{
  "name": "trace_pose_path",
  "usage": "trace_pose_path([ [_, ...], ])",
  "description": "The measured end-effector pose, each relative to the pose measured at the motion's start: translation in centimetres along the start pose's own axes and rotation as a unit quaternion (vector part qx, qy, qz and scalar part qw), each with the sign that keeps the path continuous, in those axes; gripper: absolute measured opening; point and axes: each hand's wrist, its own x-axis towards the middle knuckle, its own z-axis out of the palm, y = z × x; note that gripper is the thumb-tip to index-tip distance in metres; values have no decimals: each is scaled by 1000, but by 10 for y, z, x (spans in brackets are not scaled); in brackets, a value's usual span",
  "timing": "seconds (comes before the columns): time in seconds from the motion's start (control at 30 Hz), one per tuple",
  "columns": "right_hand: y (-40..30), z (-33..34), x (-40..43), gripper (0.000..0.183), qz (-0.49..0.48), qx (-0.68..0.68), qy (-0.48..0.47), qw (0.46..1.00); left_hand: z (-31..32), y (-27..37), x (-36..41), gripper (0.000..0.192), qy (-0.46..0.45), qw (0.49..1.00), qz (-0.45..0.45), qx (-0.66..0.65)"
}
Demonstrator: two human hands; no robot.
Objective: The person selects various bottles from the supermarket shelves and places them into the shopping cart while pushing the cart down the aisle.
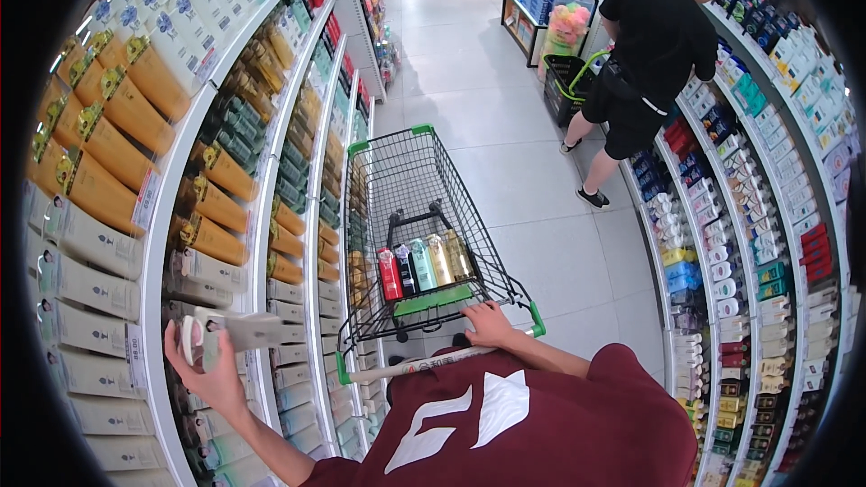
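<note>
My left hand (213, 379) holds a pale bottle (250, 330) by its cap end, in front of the left shelf. The bottle is tilted nearly flat and blurred by motion. My right hand (488, 325) lies loosely over the near end of a black wire shopping cart (473, 230), its wrist across the pale handle (433, 362) and its fingers slightly apart. Inside the cart, several pump bottles stand in a row by the green flap (433, 299), among them a red bottle (389, 274), a mint bottle (423, 264) and a gold bottle (459, 256).
Left shelves carry orange bottles (108, 169) and white bottles (95, 284), with price tags on their edges. A person in black (649, 47) stands at the right shelves beside a black basket (561, 91). Tiled floor (453, 108) runs ahead, past a display stand (524, 20).
</note>
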Motion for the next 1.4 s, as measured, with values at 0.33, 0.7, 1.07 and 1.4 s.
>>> trace_pose_path([
  [0.33,-150,-182,19,96,-274,574,-143,758,69,79,-54,87,-359,839,-105,-395],
  [0.7,-153,-169,0,71,-68,843,83,527,156,122,-145,68,-407,659,-231,-589],
  [1.07,-131,-192,8,70,-120,846,49,517,135,97,-177,69,-463,673,-188,-545],
  [1.4,-134,-180,5,79,-100,846,36,522,127,89,-175,65,-468,676,-196,-534],
])
